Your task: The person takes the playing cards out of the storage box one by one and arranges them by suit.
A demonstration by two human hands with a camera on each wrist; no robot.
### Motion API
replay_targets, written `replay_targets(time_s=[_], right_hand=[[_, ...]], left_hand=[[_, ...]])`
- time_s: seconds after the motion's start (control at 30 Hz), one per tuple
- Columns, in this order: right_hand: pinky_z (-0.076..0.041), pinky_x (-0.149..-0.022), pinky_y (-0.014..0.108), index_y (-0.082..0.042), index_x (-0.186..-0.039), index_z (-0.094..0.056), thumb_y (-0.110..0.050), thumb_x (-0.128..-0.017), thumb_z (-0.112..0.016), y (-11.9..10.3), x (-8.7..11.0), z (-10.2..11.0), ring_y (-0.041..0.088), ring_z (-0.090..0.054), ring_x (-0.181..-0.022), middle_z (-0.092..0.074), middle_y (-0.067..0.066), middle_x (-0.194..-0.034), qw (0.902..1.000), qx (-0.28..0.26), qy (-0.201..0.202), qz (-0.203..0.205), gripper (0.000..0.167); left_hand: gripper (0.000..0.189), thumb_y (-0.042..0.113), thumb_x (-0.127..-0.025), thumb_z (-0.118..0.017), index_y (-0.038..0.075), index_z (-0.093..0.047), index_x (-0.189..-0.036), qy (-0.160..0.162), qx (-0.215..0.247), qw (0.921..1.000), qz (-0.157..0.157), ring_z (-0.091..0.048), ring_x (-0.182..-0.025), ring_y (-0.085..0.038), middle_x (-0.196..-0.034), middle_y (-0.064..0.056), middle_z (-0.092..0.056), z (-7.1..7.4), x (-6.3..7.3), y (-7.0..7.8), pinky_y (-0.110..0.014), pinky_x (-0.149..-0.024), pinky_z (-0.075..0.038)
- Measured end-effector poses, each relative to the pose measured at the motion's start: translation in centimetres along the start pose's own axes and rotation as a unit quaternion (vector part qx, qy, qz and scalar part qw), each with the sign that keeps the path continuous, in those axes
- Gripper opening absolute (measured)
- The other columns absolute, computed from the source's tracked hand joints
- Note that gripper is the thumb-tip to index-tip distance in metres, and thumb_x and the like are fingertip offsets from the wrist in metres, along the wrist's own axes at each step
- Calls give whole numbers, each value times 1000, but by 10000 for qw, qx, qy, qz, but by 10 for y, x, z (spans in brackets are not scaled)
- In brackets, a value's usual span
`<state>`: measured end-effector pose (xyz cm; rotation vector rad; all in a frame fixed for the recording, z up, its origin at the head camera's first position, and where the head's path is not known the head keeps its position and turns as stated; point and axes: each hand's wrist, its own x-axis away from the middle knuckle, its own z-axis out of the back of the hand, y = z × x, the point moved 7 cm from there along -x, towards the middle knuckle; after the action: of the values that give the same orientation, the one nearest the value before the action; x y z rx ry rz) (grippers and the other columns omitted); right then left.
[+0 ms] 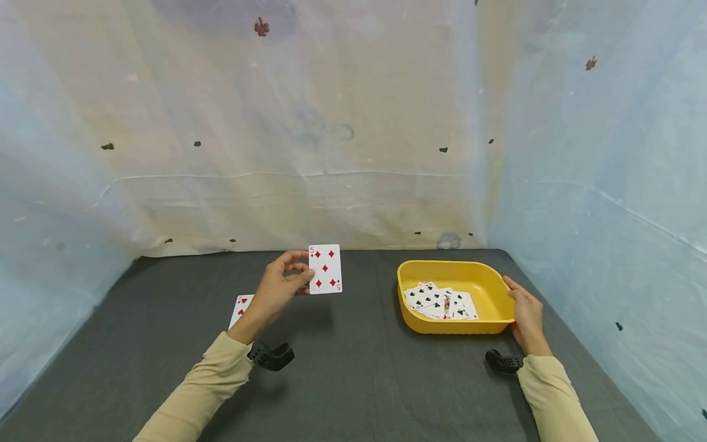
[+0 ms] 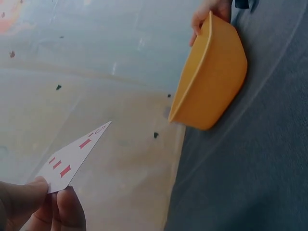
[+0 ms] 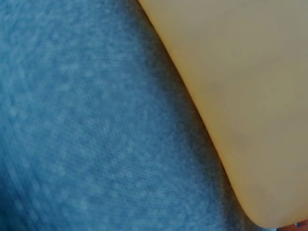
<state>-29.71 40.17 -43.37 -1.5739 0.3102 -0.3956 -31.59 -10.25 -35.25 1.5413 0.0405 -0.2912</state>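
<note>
My left hand [image 1: 280, 279] pinches a five of diamonds playing card [image 1: 325, 270] at its left edge, between thumb and fingers. The card is held up above the cloth, its face toward the head camera; the left wrist view shows it at a slant. At the right, my right hand [image 1: 527, 314] grips the right rim of a yellow plastic tub [image 1: 457, 327], thumb and fingers on either side of the wall. Several playing cards [image 1: 428, 299] lie face up and overlapping in the tub. Behind my left wrist, a card with red hearts [image 1: 240, 308] lies partly hidden.
A dark grey cloth [image 1: 353, 380] covers the table. Pale sheeting [image 1: 331, 123] with small dark spots hangs behind it and along both sides. A black wrist camera [image 1: 272, 356] juts out from the left cuff, and another [image 1: 501, 361] from the right.
</note>
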Motion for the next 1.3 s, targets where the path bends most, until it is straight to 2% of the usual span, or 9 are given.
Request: replay_targets(time_s=[0.2, 0.4, 0.57, 0.83, 1.07, 1.3], right_hand=[[-47, -81, 15, -9, -147, -41, -20, -104, -37, 1, -2, 0, 18, -37, -135, -33, 5, -154, 10000, 68, 1, -28, 45], [-48, -79, 15, -10, -148, -40, -20, -104, -36, 1, -3, 0, 21, -36, -136, -30, 6, -155, 9999, 106, -22, -43, 45], [-48, -79, 15, -10, -148, -40, -21, -105, -36, 0, -3, 0, 21, -34, -137, -30, 5, -155, 9999, 116, -71, -9, 45], [-49, -81, 17, -7, -147, -39, -19, -104, -37, -1, 0, 0, 17, -42, -129, -31, 7, -155, 9999, 7, -128, 50, 45], [-47, -81, 15, -7, -147, -40, -20, -104, -37, -2, 1, -1, 19, -36, -135, -31, 6, -155, 9999, 82, -83, 32, 45], [-47, -81, 15, -10, -148, -39, -22, -105, -36, 2, -2, 0, 21, -33, -138, -29, 5, -155, 9998, 168, -91, -20, 45]], left_hand=[[40, -1, -92, -64, -4, -50, -129, 79, -58, 9998, 198, -67, -76, -17, -96, -15, -57, 18, 4, -9, -31, -64, -54], [40, 0, -93, -63, -5, -49, -130, 195, -382, 9988, 257, -67, -76, -17, -98, -18, -58, 33, 9, -14, -30, -63, -54], [39, 0, -93, -63, -5, -50, -130, 267, -571, 9973, 373, -65, -76, -17, -97, -17, -59, 42, 10, -21, -36, -66, -56], [39, 2, -94, -63, -3, -50, -130, 324, -1077, 9917, 616, -65, -78, -21, -100, -18, -62, 56, 12, -38, -45, -72, -55], [39, 0, -94, -62, -6, -48, -130, 337, -980, 9897, 983, -64, -74, -22, -98, -17, -62, 63, 15, -53, -38, -67, -56], [39, -3, -93, -62, -7, -48, -128, 161, -844, 9873, 1335, -62, -70, -18, -91, -12, -62, 66, 17, -67, -37, -65, -56]])
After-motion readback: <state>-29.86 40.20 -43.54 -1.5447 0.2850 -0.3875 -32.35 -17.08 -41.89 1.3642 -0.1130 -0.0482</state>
